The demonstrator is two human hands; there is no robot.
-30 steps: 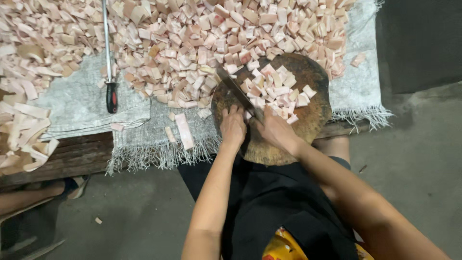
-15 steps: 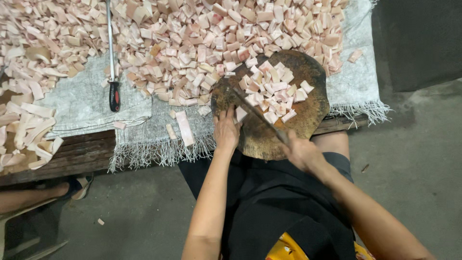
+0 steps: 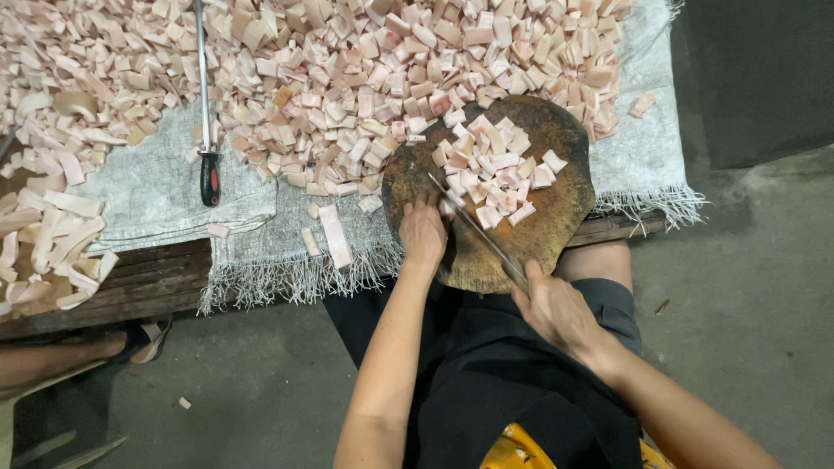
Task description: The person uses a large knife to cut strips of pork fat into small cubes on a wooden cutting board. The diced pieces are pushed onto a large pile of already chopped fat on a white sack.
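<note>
A round dark wooden chopping block (image 3: 565, 204) sits at the near edge of the table, with a small heap of pale pink cut pieces (image 3: 495, 169) on it. My right hand (image 3: 556, 308) grips the handle of a long knife (image 3: 473, 230), whose blade slants up and left across the block. My left hand (image 3: 423, 234) rests fingers-down on the block's left part, just left of the blade; whether it holds a piece is hidden.
A big spread of pink cut pieces (image 3: 330, 78) covers a grey woven cloth (image 3: 156, 191). A sharpening steel with a black-red handle (image 3: 205, 113) lies on it. Longer strips (image 3: 52, 234) are piled at left. Another person's foot (image 3: 130, 343) shows below the table.
My right hand has pulled the knife back toward me, off the block's near edge. My left hand stays on the block's left side.
</note>
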